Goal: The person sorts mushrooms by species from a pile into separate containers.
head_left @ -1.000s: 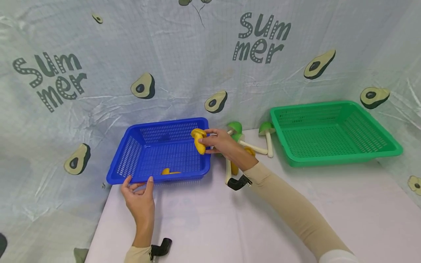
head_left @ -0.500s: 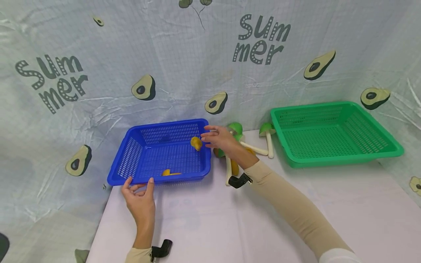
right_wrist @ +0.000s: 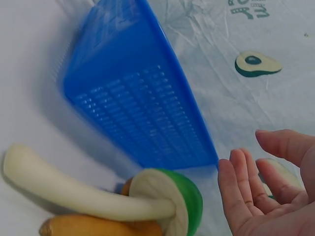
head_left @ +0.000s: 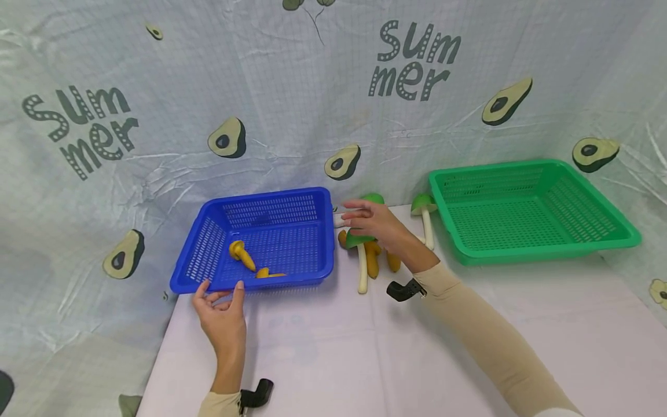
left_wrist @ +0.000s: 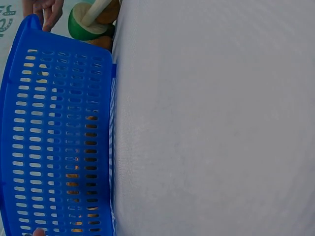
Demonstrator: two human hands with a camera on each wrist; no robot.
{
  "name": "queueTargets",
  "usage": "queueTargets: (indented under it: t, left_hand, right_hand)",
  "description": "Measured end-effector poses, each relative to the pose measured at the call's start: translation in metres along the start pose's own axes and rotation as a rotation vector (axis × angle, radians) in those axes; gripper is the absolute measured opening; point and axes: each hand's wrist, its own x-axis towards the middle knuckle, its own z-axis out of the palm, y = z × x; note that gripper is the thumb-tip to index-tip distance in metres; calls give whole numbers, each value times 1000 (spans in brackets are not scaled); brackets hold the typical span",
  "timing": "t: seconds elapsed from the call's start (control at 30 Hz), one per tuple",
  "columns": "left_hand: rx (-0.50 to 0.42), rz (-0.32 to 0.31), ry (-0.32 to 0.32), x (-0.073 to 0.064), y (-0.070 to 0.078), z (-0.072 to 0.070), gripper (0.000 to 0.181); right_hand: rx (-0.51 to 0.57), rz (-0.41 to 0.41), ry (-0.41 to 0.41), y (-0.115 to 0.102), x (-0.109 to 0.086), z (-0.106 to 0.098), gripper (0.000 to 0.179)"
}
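My left hand (head_left: 223,324) holds the near rim of the blue basket (head_left: 292,280), its thumb and fingers at the edge. One fingertip (left_wrist: 39,232) shows against the perforated wall in the left wrist view. Inside the basket lie two yellow toy mushrooms, one slanting (head_left: 242,255) and one (head_left: 268,273) partly hidden by the front wall. My right hand (head_left: 383,226) hovers right of the basket, holding nothing, its fingers spread and slightly bent. Beneath it is a heap of toy mushrooms, including a green-capped one (right_wrist: 189,204) with a pale stem and a yellow one (head_left: 372,260).
A green basket (head_left: 521,253) stands at the right. Another green-capped mushroom (head_left: 424,204) lies against its left side. Behind everything hangs a printed cloth (head_left: 292,87), close to both baskets. A pale cloth (head_left: 333,353) covers the table.
My right hand has released a yellow mushroom, which dropped into the blue basket and came to rest toward its left. The hand then moved right over the heap. My left hand stays put.
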Motion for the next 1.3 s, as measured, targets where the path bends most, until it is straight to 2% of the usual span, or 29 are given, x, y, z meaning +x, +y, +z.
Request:
queueTargets:
  t: [0.33,0.57,0.93,1.3]
  left_hand:
    - [2,-7,-2,0,1,0,72]
    - [10,6,-6,0,1,0,71]
    - [20,9,-13,0,1,-1,71]
    - [25,-1,-21,0,1,-1,71]
  right_hand:
    - [-112,-33,-15,6,-16,-31,46]
    - [-170,-39,22,13,-23,-45,51]
    - [-151,-37,118,31,-32,-60,46]
    - [-140,-4,208,42,-42,-69,48]
